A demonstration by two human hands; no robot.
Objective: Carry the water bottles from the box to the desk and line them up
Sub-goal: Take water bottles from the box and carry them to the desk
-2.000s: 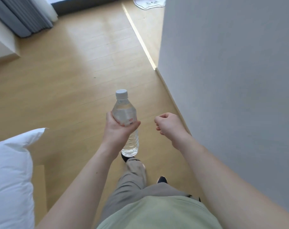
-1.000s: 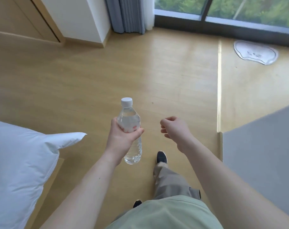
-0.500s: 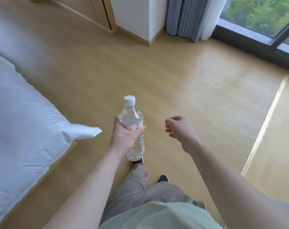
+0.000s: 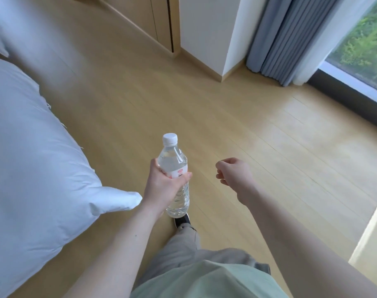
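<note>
The water bottle (image 4: 174, 173) is in my left hand (image 4: 164, 188), upright with its white cap (image 4: 170, 139) at the top and tipped only slightly. My fingers and thumb wrap around its middle, over the red-and-white label (image 4: 179, 172), so the neck and cap rise clear above my grip and the ribbed lower part hangs below my palm. It is held in the air above the wooden floor (image 4: 248, 136), touching nothing but my hand. Directly below the bottle's base is the toe of my dark shoe (image 4: 181, 220), with my grey trouser leg (image 4: 183, 244) behind it. To the right of the bottle, apart from it, my right hand (image 4: 234, 172) hangs loosely curled and holds nothing. To the left of the bottle lies the white bedding (image 4: 32, 168), one corner of it reaching just beside my left wrist. Far beyond the bottle stands a wooden cabinet (image 4: 159, 20) against a white wall (image 4: 209, 33); further right of it hang grey curtains (image 4: 291, 37) beside a window (image 4: 362, 44) with greenery outside
</note>
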